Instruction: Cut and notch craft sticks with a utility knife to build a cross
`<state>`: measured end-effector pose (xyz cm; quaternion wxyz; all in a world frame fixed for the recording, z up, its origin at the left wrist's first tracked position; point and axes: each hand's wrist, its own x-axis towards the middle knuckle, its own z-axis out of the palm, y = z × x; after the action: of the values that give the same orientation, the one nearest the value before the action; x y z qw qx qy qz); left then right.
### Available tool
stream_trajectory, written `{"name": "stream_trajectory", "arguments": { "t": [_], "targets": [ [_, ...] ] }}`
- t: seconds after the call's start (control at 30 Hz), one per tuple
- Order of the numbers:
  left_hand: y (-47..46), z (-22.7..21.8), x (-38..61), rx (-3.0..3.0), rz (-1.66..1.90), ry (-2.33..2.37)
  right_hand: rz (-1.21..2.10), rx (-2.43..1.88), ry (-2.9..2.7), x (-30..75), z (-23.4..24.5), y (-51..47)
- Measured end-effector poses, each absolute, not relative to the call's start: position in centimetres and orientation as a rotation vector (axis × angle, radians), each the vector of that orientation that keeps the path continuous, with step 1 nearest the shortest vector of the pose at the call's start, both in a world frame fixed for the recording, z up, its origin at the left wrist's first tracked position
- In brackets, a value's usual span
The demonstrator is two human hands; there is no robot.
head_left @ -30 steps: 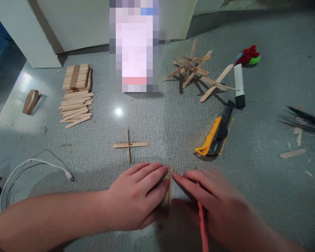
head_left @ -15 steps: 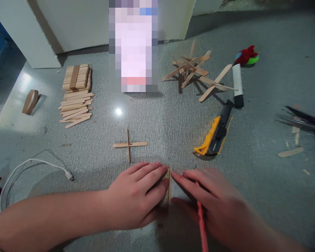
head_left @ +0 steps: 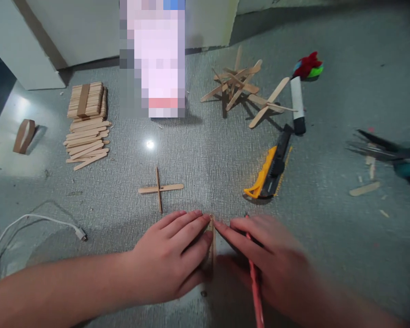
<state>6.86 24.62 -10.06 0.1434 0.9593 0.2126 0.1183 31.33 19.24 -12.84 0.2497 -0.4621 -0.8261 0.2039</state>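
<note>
Pointing lengthwise forward, a craft stick (head_left: 213, 249) is held by the left hand (head_left: 176, 253). The right hand (head_left: 276, 253) grips a red pencil (head_left: 255, 284).

Between the two hands, left (head_left: 174, 257) and right (head_left: 276, 255), only a narrow slit is left, with a thin wooden strip (head_left: 212, 248) lying in it and a red rod (head_left: 255, 284) slanting out under the right palm. Straight ahead, a bare lane passes between the stick cross (head_left: 158, 188) and the yellow cutter (head_left: 276, 169), bounded farther off by a pixelated object (head_left: 162, 68) and tangled sticks (head_left: 241, 86). Leftward, a white cable (head_left: 30, 215) loops beside the forearm; rightward, open surface reaches from the cutter to the teal-handled tool (head_left: 408, 166).
</note>
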Motion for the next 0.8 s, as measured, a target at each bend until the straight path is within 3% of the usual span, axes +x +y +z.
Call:
{"name": "stream_trajectory", "arguments": {
  "t": [0.8],
  "targets": [
    [24.55,-9.86,6.97,2.764,0.337,0.61,0.569,-1.229,-2.253,31.14,-12.21,19.5]
  ]
}}
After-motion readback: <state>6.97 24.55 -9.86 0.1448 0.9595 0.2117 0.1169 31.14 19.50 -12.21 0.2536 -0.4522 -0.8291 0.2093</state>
